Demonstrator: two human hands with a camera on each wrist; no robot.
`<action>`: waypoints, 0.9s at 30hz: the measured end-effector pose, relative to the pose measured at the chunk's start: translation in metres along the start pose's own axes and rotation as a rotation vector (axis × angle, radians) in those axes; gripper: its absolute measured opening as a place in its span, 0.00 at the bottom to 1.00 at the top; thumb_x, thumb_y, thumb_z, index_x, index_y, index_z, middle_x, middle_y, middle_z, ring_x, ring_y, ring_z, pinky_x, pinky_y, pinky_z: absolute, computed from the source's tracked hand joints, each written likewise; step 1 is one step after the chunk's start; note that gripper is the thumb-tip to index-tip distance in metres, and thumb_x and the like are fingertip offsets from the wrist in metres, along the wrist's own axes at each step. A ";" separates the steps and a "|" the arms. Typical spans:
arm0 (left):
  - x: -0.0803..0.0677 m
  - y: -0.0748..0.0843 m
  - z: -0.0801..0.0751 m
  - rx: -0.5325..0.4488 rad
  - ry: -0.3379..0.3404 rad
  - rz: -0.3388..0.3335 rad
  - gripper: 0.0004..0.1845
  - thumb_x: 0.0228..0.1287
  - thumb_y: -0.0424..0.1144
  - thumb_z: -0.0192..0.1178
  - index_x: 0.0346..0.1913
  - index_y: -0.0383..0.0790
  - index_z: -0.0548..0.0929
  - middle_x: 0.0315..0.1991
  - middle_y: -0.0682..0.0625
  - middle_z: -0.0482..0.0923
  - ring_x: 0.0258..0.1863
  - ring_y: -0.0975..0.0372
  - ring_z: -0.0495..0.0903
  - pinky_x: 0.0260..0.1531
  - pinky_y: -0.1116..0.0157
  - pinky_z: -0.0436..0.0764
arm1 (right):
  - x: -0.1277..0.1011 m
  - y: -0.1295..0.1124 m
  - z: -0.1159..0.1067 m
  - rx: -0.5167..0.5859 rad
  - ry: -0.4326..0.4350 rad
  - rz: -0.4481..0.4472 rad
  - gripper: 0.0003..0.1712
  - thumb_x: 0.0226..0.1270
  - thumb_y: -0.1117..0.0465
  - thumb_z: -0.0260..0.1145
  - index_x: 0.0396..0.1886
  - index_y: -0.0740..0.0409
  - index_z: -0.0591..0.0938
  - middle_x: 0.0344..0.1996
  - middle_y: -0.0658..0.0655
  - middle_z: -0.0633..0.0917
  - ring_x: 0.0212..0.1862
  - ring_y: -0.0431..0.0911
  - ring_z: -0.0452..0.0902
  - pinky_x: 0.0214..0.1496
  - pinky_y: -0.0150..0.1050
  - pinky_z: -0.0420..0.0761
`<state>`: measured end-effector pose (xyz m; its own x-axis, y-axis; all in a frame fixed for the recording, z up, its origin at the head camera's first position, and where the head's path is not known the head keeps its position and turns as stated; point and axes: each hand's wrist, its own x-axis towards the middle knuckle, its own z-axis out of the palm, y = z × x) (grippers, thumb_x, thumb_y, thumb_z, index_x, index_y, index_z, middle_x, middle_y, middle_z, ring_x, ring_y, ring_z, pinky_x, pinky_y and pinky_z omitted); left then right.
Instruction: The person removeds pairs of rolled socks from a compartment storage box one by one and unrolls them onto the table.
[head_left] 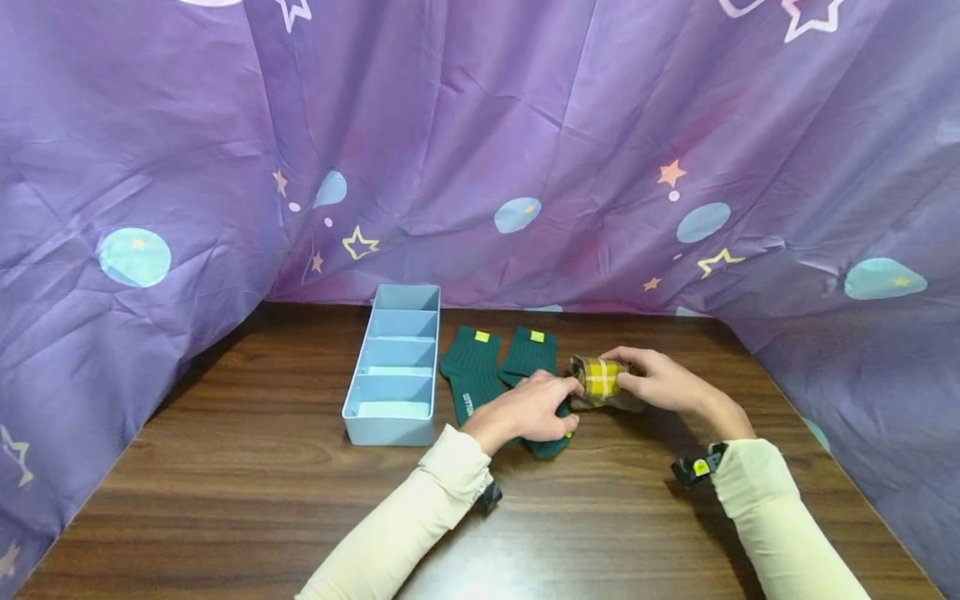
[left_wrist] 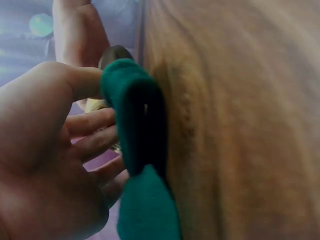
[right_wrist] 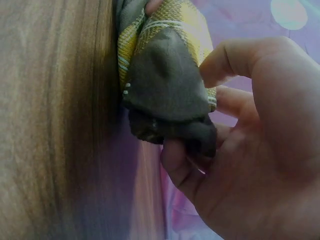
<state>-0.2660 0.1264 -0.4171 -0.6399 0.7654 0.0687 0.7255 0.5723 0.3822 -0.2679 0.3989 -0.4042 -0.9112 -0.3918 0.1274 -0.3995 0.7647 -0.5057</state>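
At centre right of the head view, my right hand [head_left: 663,382] grips a rolled bundle of socks [head_left: 600,382], plaid yellow on the outside with grey-brown fabric at its ends. The bundle rests on the wooden table [head_left: 247,475]. The right wrist view confirms the hold: my fingers [right_wrist: 182,165] curl under the grey fabric of the bundle [right_wrist: 167,85] and the thumb lies over its top, with the roll pressed against the table surface at the left of that frame.

My left hand [head_left: 528,410] sits just left of the bundle, its fingertips touching the near end of the roll. The fingers are only loosely bent and I do not find them closed around anything. This hand lies over the lower part of a pair of dark green socks [head_left: 491,371], which are spread flat side by side, each with a small yellow tag at its cuff. In the left wrist view a fold of the green sock [left_wrist: 137,125] stands between my fingers [left_wrist: 92,122] and the table.

A light blue divided tray [head_left: 393,367] stands left of the green socks, close to them without touching. Purple sheeting printed with stars and planets [head_left: 480,142] fills the upper frame and both sides.
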 end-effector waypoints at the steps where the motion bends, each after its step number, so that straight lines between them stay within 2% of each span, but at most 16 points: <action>1: 0.000 0.000 0.001 0.014 0.003 -0.003 0.24 0.77 0.46 0.61 0.71 0.48 0.81 0.72 0.50 0.80 0.74 0.52 0.74 0.73 0.56 0.75 | 0.000 -0.001 0.000 -0.007 0.000 0.013 0.20 0.75 0.66 0.63 0.64 0.60 0.85 0.53 0.58 0.90 0.52 0.47 0.80 0.56 0.40 0.80; 3: -0.001 -0.001 0.002 0.009 -0.003 -0.020 0.24 0.77 0.47 0.61 0.72 0.50 0.80 0.79 0.47 0.72 0.79 0.50 0.69 0.76 0.53 0.72 | 0.001 -0.001 0.000 -0.019 -0.001 0.036 0.20 0.76 0.65 0.63 0.64 0.59 0.84 0.54 0.58 0.89 0.52 0.48 0.80 0.55 0.39 0.79; 6: -0.001 -0.004 0.003 -0.062 -0.040 -0.058 0.23 0.79 0.47 0.60 0.73 0.52 0.79 0.86 0.42 0.60 0.87 0.48 0.56 0.81 0.45 0.65 | 0.003 -0.001 0.001 -0.016 -0.009 0.043 0.18 0.78 0.64 0.62 0.63 0.57 0.85 0.54 0.58 0.89 0.52 0.48 0.80 0.56 0.41 0.79; 8: 0.000 -0.006 0.003 -0.110 -0.060 -0.059 0.23 0.79 0.46 0.60 0.73 0.52 0.79 0.86 0.42 0.59 0.89 0.47 0.49 0.83 0.41 0.60 | 0.003 -0.001 0.001 -0.010 -0.020 0.030 0.18 0.78 0.64 0.61 0.62 0.57 0.86 0.54 0.57 0.90 0.53 0.48 0.81 0.58 0.43 0.79; 11: 0.002 -0.009 0.003 -0.144 -0.073 -0.043 0.22 0.78 0.45 0.60 0.71 0.50 0.79 0.85 0.42 0.61 0.89 0.46 0.48 0.83 0.40 0.59 | 0.003 -0.002 0.000 0.010 -0.048 0.011 0.18 0.79 0.66 0.60 0.63 0.58 0.85 0.54 0.57 0.89 0.55 0.48 0.81 0.60 0.44 0.79; 15: 0.003 -0.012 0.004 -0.157 -0.072 -0.031 0.21 0.78 0.46 0.61 0.69 0.50 0.80 0.88 0.43 0.54 0.90 0.46 0.45 0.83 0.38 0.59 | 0.000 -0.006 -0.004 0.014 -0.096 0.018 0.20 0.80 0.63 0.61 0.67 0.60 0.83 0.57 0.57 0.89 0.57 0.48 0.81 0.62 0.43 0.79; 17: 0.003 -0.012 0.004 -0.128 -0.064 -0.012 0.20 0.77 0.46 0.62 0.68 0.49 0.80 0.88 0.44 0.55 0.90 0.46 0.46 0.82 0.39 0.61 | -0.002 -0.009 -0.006 0.004 -0.121 0.030 0.23 0.79 0.57 0.66 0.69 0.60 0.82 0.57 0.56 0.88 0.57 0.48 0.81 0.61 0.42 0.80; 21: 0.004 -0.010 0.004 -0.050 -0.056 0.029 0.22 0.77 0.46 0.62 0.68 0.46 0.77 0.81 0.49 0.70 0.88 0.46 0.52 0.82 0.44 0.63 | -0.002 -0.015 -0.003 -0.062 -0.135 0.006 0.37 0.67 0.47 0.79 0.70 0.59 0.81 0.57 0.56 0.86 0.56 0.48 0.80 0.60 0.43 0.79; 23: 0.004 -0.008 0.003 -0.024 -0.058 0.033 0.23 0.77 0.47 0.62 0.69 0.47 0.76 0.78 0.50 0.73 0.87 0.46 0.56 0.83 0.45 0.63 | -0.002 -0.017 -0.001 -0.089 -0.111 -0.006 0.40 0.62 0.50 0.82 0.69 0.60 0.80 0.56 0.57 0.86 0.54 0.48 0.81 0.58 0.44 0.80; 27: 0.003 -0.004 0.004 0.034 -0.054 0.029 0.28 0.77 0.48 0.62 0.74 0.46 0.74 0.78 0.51 0.74 0.84 0.50 0.63 0.80 0.48 0.67 | -0.002 -0.015 0.003 -0.112 -0.026 0.045 0.36 0.60 0.56 0.81 0.65 0.60 0.75 0.48 0.58 0.87 0.46 0.47 0.81 0.50 0.43 0.80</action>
<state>-0.2700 0.1276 -0.4224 -0.6044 0.7962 0.0291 0.7523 0.5584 0.3496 -0.2595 0.3869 -0.3992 -0.9260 -0.3681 0.0839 -0.3686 0.8333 -0.4121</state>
